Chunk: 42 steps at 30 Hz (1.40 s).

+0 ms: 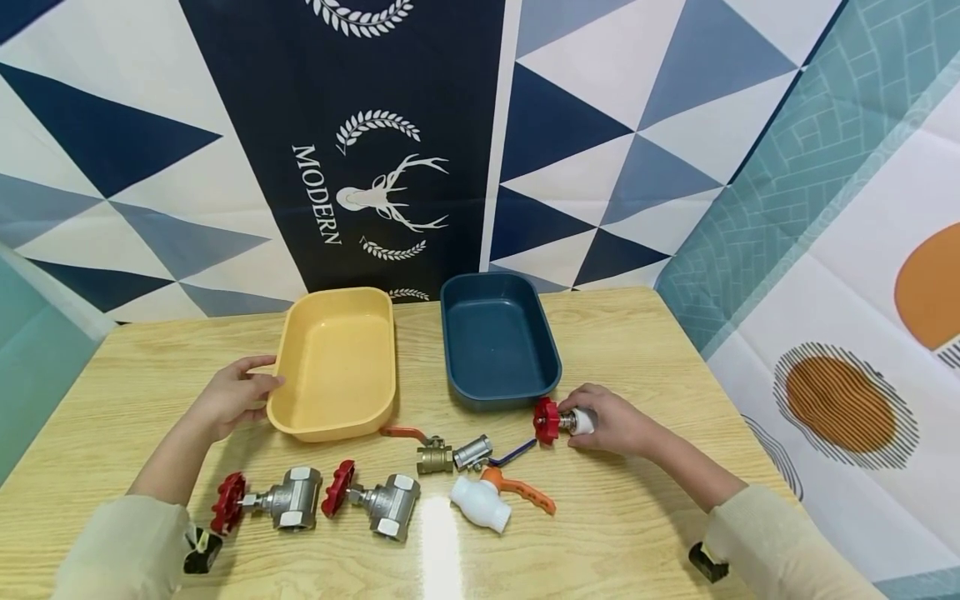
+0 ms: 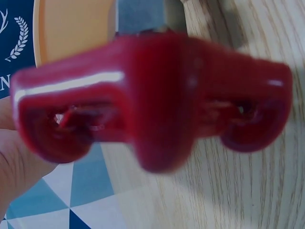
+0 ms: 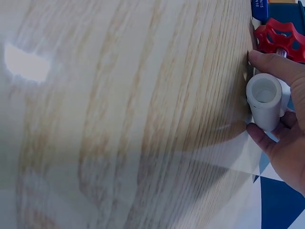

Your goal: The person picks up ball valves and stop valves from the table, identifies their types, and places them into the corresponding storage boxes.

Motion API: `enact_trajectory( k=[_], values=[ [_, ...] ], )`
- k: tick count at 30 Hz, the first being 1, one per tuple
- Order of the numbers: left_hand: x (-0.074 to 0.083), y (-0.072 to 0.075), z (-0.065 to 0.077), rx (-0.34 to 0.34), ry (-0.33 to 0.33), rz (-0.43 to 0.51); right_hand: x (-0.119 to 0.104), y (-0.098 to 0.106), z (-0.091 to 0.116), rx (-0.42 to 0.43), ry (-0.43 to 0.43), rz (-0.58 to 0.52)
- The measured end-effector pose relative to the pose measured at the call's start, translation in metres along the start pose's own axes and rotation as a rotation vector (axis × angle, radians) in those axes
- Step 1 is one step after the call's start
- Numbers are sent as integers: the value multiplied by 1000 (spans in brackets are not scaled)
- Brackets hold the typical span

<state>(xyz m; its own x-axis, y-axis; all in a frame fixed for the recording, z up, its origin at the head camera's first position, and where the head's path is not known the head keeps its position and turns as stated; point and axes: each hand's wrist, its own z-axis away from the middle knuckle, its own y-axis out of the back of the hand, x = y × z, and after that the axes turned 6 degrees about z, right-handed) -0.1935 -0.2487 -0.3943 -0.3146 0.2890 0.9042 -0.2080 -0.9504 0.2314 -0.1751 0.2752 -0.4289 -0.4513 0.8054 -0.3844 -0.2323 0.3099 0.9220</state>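
Note:
My left hand (image 1: 231, 398) is at the left side of a yellow plastic bin (image 1: 333, 429), its fingertips touching the rim. My right hand (image 1: 611, 421) grips a white plastic stop valve (image 3: 267, 107) by its body, with thumb and fingers on either side. The valve's red handwheel (image 1: 547, 421) points left, close to the near right corner of a dark blue bin (image 1: 498, 398). Below my left hand lie two steel gate valves (image 1: 296, 498) (image 1: 393, 504) with red handwheels; one red handwheel (image 2: 162, 95) fills the left wrist view.
In front of the bins lie a brass ball valve (image 1: 435, 458) with a red lever, a steel ball valve (image 1: 472, 452) with a blue lever, and a white plastic ball valve (image 1: 482, 502) with an orange handle. Patterned cloth (image 1: 570, 150) hangs behind the wooden table (image 1: 615, 533).

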Motion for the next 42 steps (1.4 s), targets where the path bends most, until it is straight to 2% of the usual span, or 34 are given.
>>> enact_trajectory(
  k=[12,21,30,42],
  values=[
    [-1,1,-1,-10,4,-1,2,-1,1,26,31,-5],
    [0,2,-2,-12,-1,5,3,5,4,16,21,-12],
    [-2,2,-2,-11,3,16,-1,11,6,49,42,-5],
    [-3,2,-2,-14,-7,25,-5,22,9,36,15,-3]
  ],
)
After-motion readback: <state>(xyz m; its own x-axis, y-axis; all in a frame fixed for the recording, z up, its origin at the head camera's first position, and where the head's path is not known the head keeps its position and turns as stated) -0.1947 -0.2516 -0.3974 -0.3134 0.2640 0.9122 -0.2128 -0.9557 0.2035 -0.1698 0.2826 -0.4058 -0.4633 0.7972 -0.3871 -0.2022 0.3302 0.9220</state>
